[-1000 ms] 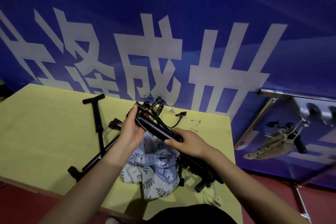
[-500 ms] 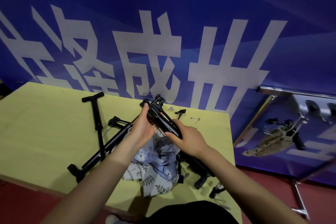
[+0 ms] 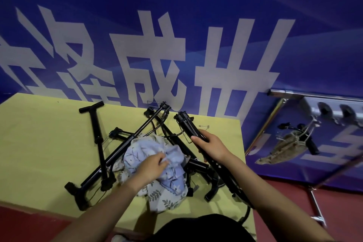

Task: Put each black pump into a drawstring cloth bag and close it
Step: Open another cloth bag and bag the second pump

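1. Black pump in my right hand: my fingers curl round its barrel, holding it above the yellow surface, long axis slanting from near my wrist up and away to the left, far end toward the blue banner.
2. My left hand pinches the floral drawstring cloth bag, crumpled on the surface.
3. Other black pumps lie crossed on the surface beside and under the bag.
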